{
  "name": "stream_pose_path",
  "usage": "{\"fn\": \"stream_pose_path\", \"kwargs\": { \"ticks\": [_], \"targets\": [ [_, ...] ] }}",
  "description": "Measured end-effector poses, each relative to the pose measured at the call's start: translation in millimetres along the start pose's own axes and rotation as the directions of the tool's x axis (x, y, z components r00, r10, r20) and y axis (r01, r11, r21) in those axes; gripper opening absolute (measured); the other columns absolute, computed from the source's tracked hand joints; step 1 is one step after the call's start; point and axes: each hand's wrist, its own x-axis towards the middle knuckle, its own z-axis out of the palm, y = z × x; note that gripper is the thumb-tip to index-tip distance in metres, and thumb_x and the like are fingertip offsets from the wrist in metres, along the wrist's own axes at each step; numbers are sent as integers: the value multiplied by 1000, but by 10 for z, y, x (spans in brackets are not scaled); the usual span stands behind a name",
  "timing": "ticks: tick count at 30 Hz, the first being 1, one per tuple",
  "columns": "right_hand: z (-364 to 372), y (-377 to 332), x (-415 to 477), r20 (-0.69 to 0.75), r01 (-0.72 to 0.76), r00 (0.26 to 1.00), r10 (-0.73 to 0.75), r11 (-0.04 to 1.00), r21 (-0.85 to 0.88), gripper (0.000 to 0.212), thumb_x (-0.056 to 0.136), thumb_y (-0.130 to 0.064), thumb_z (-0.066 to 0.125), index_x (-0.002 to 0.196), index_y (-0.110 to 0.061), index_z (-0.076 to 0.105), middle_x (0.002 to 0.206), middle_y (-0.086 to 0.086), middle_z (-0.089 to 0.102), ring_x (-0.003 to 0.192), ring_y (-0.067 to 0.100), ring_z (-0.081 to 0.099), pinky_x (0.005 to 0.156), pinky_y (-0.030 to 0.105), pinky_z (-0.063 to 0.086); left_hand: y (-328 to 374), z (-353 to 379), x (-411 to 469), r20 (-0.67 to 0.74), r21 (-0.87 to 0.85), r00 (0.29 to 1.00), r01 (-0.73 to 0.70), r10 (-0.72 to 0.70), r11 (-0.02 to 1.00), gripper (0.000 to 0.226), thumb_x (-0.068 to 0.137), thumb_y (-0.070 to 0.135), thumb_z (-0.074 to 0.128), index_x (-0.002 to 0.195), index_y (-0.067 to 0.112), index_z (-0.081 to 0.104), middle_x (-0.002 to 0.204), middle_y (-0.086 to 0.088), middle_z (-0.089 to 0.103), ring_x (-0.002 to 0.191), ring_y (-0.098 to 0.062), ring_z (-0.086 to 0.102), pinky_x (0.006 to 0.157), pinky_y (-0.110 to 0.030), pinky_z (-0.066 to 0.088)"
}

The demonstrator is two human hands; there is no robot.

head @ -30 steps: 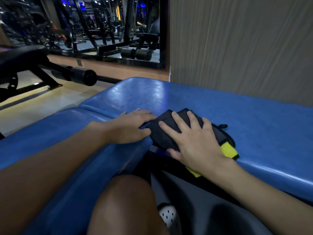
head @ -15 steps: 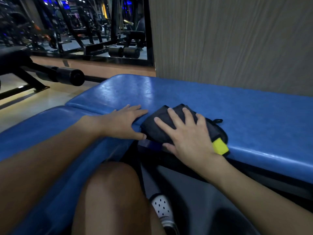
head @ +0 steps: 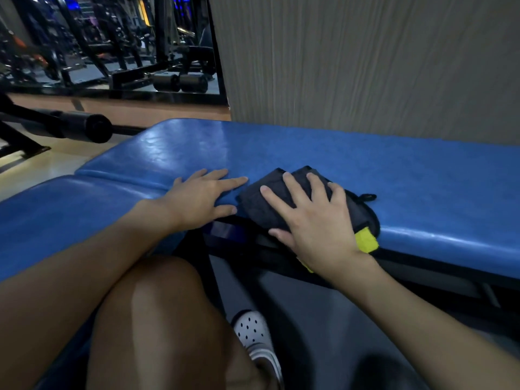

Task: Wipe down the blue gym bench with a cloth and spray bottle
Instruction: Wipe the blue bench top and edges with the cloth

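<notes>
While our right hand (head: 315, 220) lies flat on the folded cloth (head: 253, 202), fingers spread and straight, we judge the step in hand to be the wiping itself. Palm and fingers press the cloth down; nothing is curled round it. The cloth is dark with a yellow face showing beside our wrist. It sits at the near edge of the blue tabletop (head: 295, 147) of the gym bench, right of the seam between the two pads, and its near corner hangs a little over that edge.

Our left hand (head: 201, 202) is open too and holds nothing. It rests flat on bare padding just left of the cloth, fingers straight and pointing toward it, thumb at the near edge. Its forefinger tip ends just beside the cloth; we cannot tell whether the two touch. We read this hand as a brace.

No spray bottle is in view. The padding shines in places, but we cannot say whether that is wetness or lamp light.

A long stretch of tabletop runs off to the right, and a far strip lies along the wall (head: 365, 66); both look likely to need passes. The next move calls for sliding the cloth across that padding under even pressure, the palm flat so the folds do not bunch, and the overhanging corner drawn back onto the surface. Should more spray be wanted, one hand must lift away to find the bottle.
</notes>
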Motion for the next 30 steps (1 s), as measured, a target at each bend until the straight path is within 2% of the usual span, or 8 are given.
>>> {"fn": "stream_pose_path", "kwargs": {
  "ticks": [3,5,7,11,16,20,23,30],
  "targets": [
    [-23,252,-220,-8,-7,1000,7,1000,22,77,85,-62,58,153,-36,33,156,11,38,135,47,39,100,60,35,68,-20,26,5,-25,996,-92,92,995,69,87,70,53,138,76,7,165,7,23,149,-27,24,110,-63,33],
    [-24,400,-400,-20,-36,999,36,999,1,77,83,-61,62,151,-35,36,155,12,39,133,47,41,99,60,34,183,-13,57,27,20,991,-133,133,991,72,90,64,56,145,69,9,166,10,18,150,-23,20,110,-64,30],
    [-34,459,-517,-31,-57,998,56,998,-34,77,82,-60,65,150,-34,38,154,13,41,132,48,41,98,62,34,252,-3,90,7,77,992,-124,124,989,73,92,61,56,149,64,10,165,12,18,147,-22,22,108,-64,32],
    [-41,256,-329,-27,-121,992,121,993,-2,78,77,-61,70,145,-33,44,149,14,46,129,49,43,97,64,32,260,-11,89,-15,107,994,-107,109,988,73,89,67,52,146,68,6,162,16,20,142,-21,26,106,-61,35],
    [8,187,-236,-59,-61,996,62,998,15,78,82,-63,63,150,-36,38,152,12,43,133,47,40,100,62,33,294,-15,66,3,106,994,-110,110,988,77,91,63,54,150,62,5,164,13,16,146,-22,21,110,-61,30],
    [-11,563,-515,-78,-37,996,37,999,9,78,80,-62,65,149,-37,40,152,12,44,131,45,44,98,58,37,425,-46,128,51,147,966,-256,252,955,85,90,65,55,142,65,-13,168,11,5,153,-20,11,116,-53,26],
    [-7,848,-812,-84,-82,994,75,993,-88,76,82,-63,64,149,-37,38,152,12,43,131,44,45,97,57,36,605,-58,198,94,138,960,-276,264,951,82,89,71,47,135,71,-21,167,17,-7,154,-23,4,115,-59,25],
    [13,532,-592,-118,-183,978,173,980,-82,76,78,-63,66,144,-32,44,146,15,49,127,47,45,97,62,33,668,-44,231,53,178,960,-279,274,944,78,84,77,40,131,73,-23,166,16,2,149,-25,14,109,-60,32]
  ]
}}
